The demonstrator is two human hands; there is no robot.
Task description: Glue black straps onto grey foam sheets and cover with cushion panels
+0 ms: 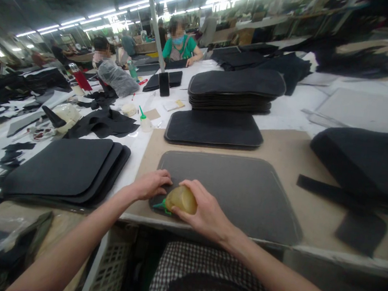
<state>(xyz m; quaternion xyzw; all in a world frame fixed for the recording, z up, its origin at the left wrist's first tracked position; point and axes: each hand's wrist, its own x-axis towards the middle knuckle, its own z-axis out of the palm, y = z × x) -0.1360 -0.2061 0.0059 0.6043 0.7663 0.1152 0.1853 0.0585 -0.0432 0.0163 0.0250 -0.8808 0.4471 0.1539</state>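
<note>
My right hand is wrapped round a yellowish squeeze bottle with a green nozzle. The bottle is tipped over so that the nozzle points left, low over the near left corner of a dark grey rounded panel. My left hand rests at the left edge of that panel, fingers loosely bent and apart, with nothing seen in them. The panel lies flat on a brown board, and a pale line runs along its right edge. Whether the nozzle tip touches the panel I cannot tell.
Black rounded panels are stacked at left and behind the work, with a taller stack beyond. Black pieces lie at right. A white bottle with a green tip stands at back left. A person sits across the table.
</note>
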